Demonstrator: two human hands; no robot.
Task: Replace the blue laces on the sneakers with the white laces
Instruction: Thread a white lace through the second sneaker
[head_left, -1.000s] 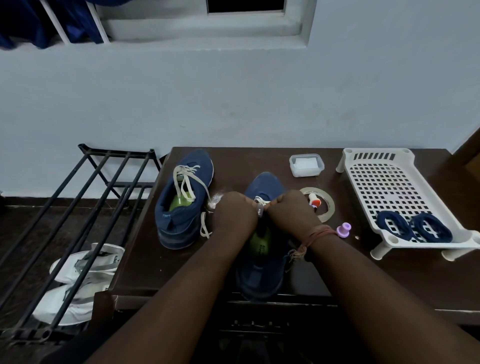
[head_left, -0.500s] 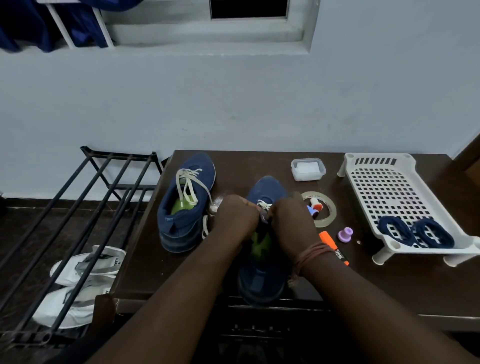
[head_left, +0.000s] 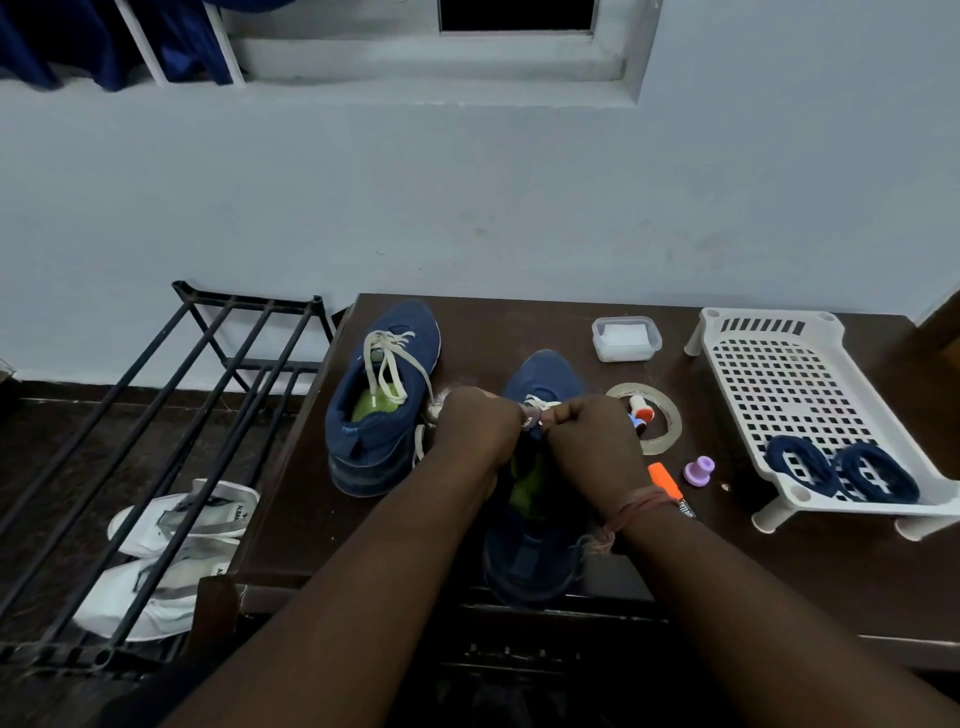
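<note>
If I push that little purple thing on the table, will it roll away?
Probably not at first: the purple piece seems to stand on a wider flat base, so it would likely slide. It looks small and light, so a push might tip it; on its side, its round shape could roll.

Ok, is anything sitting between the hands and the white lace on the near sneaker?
Nothing visible. The left hand and right hand are already closed over the white lace above the near sneaker; the tape roll lies off to the right.

2 sneakers (head_left: 382, 400) on table (head_left: 779, 561), rack (head_left: 156, 415) left
</note>
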